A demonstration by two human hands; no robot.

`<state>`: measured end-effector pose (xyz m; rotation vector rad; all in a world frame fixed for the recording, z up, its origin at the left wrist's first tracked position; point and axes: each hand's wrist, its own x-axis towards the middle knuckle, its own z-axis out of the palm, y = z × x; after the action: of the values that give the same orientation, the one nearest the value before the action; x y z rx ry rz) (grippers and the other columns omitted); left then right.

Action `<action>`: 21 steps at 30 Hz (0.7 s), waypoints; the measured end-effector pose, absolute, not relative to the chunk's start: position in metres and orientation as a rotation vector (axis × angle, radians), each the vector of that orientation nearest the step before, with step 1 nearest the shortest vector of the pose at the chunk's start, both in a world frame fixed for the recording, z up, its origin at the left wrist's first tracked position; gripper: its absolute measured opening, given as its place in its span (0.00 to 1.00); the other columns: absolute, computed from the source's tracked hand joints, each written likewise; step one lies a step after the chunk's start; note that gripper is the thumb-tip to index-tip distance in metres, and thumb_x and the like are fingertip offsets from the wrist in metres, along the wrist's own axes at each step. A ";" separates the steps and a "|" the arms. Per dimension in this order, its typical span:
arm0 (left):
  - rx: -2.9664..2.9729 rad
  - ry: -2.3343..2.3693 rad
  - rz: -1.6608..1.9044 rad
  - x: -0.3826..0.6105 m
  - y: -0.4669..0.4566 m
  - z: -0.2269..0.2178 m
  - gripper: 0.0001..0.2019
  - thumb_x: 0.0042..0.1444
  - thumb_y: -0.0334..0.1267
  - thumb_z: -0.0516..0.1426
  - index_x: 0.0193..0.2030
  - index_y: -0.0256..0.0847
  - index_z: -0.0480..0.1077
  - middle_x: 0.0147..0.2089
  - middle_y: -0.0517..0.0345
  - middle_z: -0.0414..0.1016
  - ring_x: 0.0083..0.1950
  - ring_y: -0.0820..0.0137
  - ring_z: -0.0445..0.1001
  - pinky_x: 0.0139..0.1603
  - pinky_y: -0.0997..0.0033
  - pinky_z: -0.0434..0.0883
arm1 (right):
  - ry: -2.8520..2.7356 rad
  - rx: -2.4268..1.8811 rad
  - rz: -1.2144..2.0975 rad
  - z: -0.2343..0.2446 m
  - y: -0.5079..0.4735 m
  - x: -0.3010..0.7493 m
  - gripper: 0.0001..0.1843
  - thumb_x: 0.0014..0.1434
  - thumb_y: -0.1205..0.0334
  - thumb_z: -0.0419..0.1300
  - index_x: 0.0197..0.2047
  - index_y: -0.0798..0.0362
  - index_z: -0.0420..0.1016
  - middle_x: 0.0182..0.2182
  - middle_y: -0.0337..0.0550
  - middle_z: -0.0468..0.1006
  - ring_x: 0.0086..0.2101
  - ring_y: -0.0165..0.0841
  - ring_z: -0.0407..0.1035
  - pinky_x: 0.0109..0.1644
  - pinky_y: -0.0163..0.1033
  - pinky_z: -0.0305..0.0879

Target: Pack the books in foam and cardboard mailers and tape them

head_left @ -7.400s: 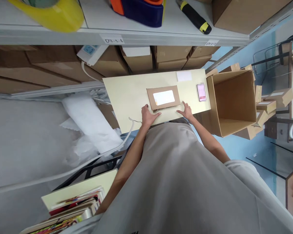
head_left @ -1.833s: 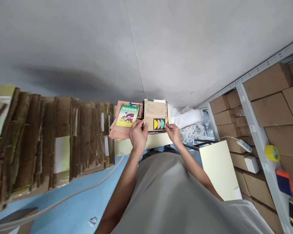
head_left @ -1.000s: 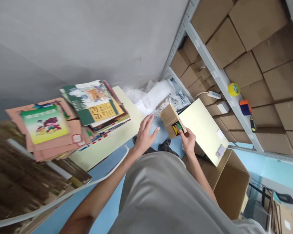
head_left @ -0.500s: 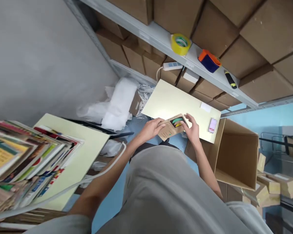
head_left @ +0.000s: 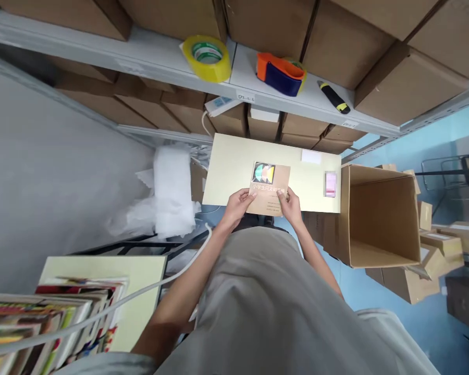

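Observation:
A tan book with a dark picture panel and printed characters on its cover faces up between my hands. My left hand grips its left edge, thumb on the cover. On the opposite edge, my right hand holds it the same way; the fingers beneath are hidden. The book is over the near edge of a pale yellow table. On that table lie a white slip and a blurred pink item farther right.
A shelf bears yellow tape, an orange and navy tape dispenser, a black and yellow cutter and cartons. An open cardboard box stands right of the table. Stacked books and a pale cable are at lower left.
The book has turned from slanted to nearly straight, its cover now facing me. My right hand has moved from its upper corner to its right edge. My view has swung round.

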<state>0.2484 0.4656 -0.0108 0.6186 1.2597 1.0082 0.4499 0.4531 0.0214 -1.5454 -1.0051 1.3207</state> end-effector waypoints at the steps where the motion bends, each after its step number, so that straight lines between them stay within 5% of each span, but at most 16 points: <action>1: 0.623 1.234 0.995 0.246 0.472 -0.009 0.40 0.34 0.71 0.80 0.43 0.40 0.84 0.42 0.45 0.91 0.45 0.56 0.89 0.48 0.60 0.84 | -0.996 -1.540 1.313 0.024 0.458 0.449 0.41 0.61 0.21 0.68 0.57 0.50 0.82 0.51 0.51 0.92 0.50 0.48 0.86 0.58 0.49 0.83; 9: 0.623 1.017 0.877 0.224 0.518 0.004 0.38 0.43 0.69 0.79 0.49 0.39 0.87 0.48 0.43 0.91 0.54 0.49 0.89 0.56 0.53 0.86 | -0.911 -1.525 1.260 0.038 0.489 0.426 0.41 0.60 0.20 0.68 0.56 0.50 0.83 0.49 0.51 0.92 0.49 0.49 0.87 0.57 0.51 0.84; 21: 0.409 0.828 0.687 0.211 0.549 -0.037 0.31 0.51 0.59 0.79 0.52 0.37 0.87 0.52 0.39 0.91 0.60 0.45 0.89 0.65 0.48 0.86 | -0.901 -1.652 1.260 0.065 0.484 0.403 0.44 0.65 0.24 0.68 0.66 0.52 0.81 0.46 0.48 0.93 0.47 0.45 0.86 0.53 0.46 0.85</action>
<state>0.2114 0.5485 -0.0372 0.4086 0.8280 0.6872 0.4034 0.4841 0.0648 -1.6524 -0.9012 1.2604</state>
